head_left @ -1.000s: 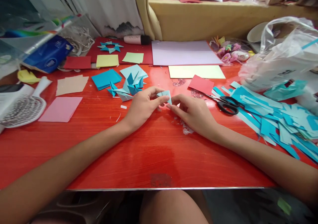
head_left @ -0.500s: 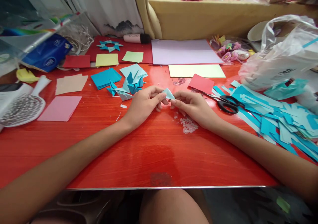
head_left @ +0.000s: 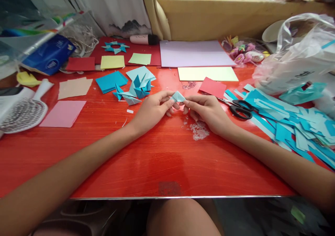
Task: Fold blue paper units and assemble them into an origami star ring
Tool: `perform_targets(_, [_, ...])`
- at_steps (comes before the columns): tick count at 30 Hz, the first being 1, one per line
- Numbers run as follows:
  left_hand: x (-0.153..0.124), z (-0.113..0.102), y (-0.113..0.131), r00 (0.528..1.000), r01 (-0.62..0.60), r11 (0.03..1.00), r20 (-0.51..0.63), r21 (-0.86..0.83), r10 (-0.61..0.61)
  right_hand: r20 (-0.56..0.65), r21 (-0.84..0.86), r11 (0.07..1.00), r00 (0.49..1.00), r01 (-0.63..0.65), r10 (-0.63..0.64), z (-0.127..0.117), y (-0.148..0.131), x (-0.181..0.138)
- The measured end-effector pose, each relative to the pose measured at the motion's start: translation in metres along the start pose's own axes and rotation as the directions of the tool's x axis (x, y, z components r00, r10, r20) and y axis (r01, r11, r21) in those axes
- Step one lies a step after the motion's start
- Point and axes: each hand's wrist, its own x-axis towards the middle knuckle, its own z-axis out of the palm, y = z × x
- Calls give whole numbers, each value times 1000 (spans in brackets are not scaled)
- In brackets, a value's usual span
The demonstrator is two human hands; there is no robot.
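Pinching a small folded pale-blue paper (head_left: 178, 97) at opposite corners with left hand (head_left: 154, 109) and right hand (head_left: 209, 112) above the table (head_left: 146, 162), handling something probably light, crisp and easily creased, best held by its edges.

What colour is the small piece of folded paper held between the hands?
The folded paper is pale blue, seen best in the head view.

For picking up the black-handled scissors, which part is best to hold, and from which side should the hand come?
Probably the black handles, coming from the near side with the right hand once it leaves the folded paper: they point right, near the blue paper strips, while the metal blades point left, towards the red paper.
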Motion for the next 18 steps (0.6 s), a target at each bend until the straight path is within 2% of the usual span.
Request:
perform_targets(5, [-1,0,1,998,-66,996,-7,53,67,-17,112,994,1000,10,-8,1,1,0])
perform_targets(10, [-3,-1,4,997,-72,983,-23,171,77,-1,75,997,1000,-3,3,0,2,0])
perform_targets(14, [-5,-1,5,996,-58,983,-57,174,69,56,34,999,998,13,-15,0,0,-1])
perform_targets(18, [-5,-2,5,990,-91,981,-90,169,107,108,70,998,994,3,-11,0,-3,-1])
